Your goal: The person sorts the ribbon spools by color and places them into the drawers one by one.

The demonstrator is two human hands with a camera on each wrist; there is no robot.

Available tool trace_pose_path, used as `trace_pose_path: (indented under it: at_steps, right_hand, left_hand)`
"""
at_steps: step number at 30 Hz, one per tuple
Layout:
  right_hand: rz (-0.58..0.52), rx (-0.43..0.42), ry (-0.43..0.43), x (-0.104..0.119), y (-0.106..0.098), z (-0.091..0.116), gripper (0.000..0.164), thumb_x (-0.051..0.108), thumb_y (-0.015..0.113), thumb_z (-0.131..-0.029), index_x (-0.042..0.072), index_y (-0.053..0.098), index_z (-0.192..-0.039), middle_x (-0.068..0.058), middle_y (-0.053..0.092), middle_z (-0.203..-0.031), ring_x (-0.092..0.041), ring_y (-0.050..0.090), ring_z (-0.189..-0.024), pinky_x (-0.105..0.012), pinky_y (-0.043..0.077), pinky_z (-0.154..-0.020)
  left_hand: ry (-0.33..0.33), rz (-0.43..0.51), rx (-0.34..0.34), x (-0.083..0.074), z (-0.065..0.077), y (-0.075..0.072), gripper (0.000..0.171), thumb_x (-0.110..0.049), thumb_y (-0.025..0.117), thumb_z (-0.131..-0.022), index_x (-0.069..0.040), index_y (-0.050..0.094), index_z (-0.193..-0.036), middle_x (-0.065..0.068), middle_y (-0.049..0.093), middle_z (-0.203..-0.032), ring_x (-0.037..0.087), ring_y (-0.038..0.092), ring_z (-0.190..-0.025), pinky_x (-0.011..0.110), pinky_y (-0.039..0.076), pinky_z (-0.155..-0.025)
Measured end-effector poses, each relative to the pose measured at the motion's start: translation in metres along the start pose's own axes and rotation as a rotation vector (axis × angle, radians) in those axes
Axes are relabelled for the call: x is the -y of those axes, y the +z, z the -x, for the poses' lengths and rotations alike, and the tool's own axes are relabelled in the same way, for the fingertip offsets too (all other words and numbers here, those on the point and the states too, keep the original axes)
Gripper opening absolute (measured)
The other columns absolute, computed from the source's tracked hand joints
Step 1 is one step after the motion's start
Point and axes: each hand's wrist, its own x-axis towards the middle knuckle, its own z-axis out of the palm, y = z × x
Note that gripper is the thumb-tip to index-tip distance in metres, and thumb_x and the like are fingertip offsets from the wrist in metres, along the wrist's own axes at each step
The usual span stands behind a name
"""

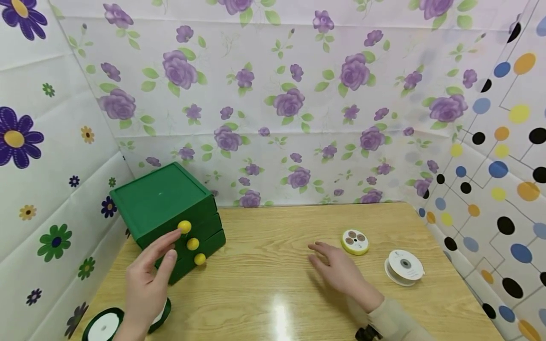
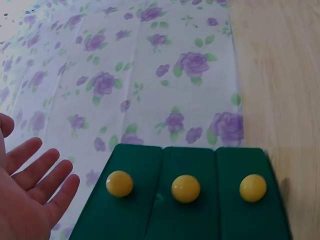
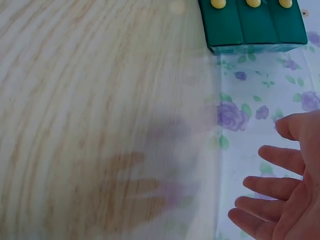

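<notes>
A green three-drawer box (image 1: pixel 162 196) with round yellow knobs stands at the left of the table. My left hand (image 1: pixel 145 286) is raised in front of it, fingers loosely bent. In the head view its fingertips overlap the top knob (image 1: pixel 184 227). The left wrist view shows that hand (image 2: pixel 27 197) apart from the knobs, such as the top one (image 2: pixel 119 184), with nothing held. Over the table's right half hovers my right hand (image 1: pixel 341 272), fingers extended and holding nothing. Nearest to it lies a flat yellow-rimmed spool (image 1: pixel 355 242). All three drawers look closed.
A white ribbon spool (image 1: pixel 404 266) lies farther right. Two dark-green-rimmed spools, one of them here (image 1: pixel 103 327), lie at the lower left; my left arm partly covers the other (image 1: pixel 164 316). Patterned cloth walls (image 1: pixel 281 104) surround the wooden table (image 1: pixel 256 265).
</notes>
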Motion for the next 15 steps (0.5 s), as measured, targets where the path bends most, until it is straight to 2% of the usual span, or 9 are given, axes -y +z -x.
trace_pose_path:
  at_steps: [5,9,12,15]
  right_hand:
    - [-0.051,0.015,0.008,-0.002,-0.005,0.001,0.038,0.032,0.066,-0.110,0.013,0.072,-0.142,-0.014,0.065,-0.147,-0.035,0.061,-0.136,-0.056,0.050,-0.111]
    - [-0.101,0.018,0.026,-0.002,-0.009,0.001,0.037,0.034,0.065,-0.110,0.017,0.073,-0.142,-0.008,0.068,-0.144,-0.031,0.064,-0.132,-0.055,0.055,-0.105]
    - [-0.138,0.024,0.041,-0.003,-0.012,0.001,0.035,0.034,0.065,-0.110,0.021,0.073,-0.141,-0.003,0.069,-0.142,-0.027,0.065,-0.130,-0.053,0.057,-0.103]
    - [-0.178,0.026,0.052,-0.003,-0.014,0.001,0.033,0.032,0.065,-0.110,0.022,0.073,-0.140,-0.002,0.069,-0.141,-0.026,0.065,-0.130,-0.050,0.056,-0.104]
  left_hand:
    - [-0.024,0.041,-0.086,-0.006,-0.005,-0.014,0.036,0.012,0.055,-0.106,0.006,0.068,-0.139,0.007,0.069,-0.141,0.011,0.062,-0.130,0.016,0.050,-0.102]
    - [-0.081,0.104,-0.210,-0.006,-0.011,-0.022,0.037,0.013,0.053,-0.106,0.011,0.063,-0.142,0.010,0.067,-0.143,0.017,0.059,-0.132,0.017,0.049,-0.102]
    - [-0.191,0.107,-0.297,-0.004,-0.017,-0.026,0.042,0.007,0.054,-0.108,0.004,0.059,-0.149,0.007,0.060,-0.150,0.017,0.054,-0.134,0.015,0.046,-0.101]
    - [-0.350,0.089,-0.336,0.000,-0.022,-0.028,0.051,-0.004,0.057,-0.110,-0.010,0.050,-0.160,0.003,0.049,-0.159,0.016,0.045,-0.138,0.013,0.043,-0.102]
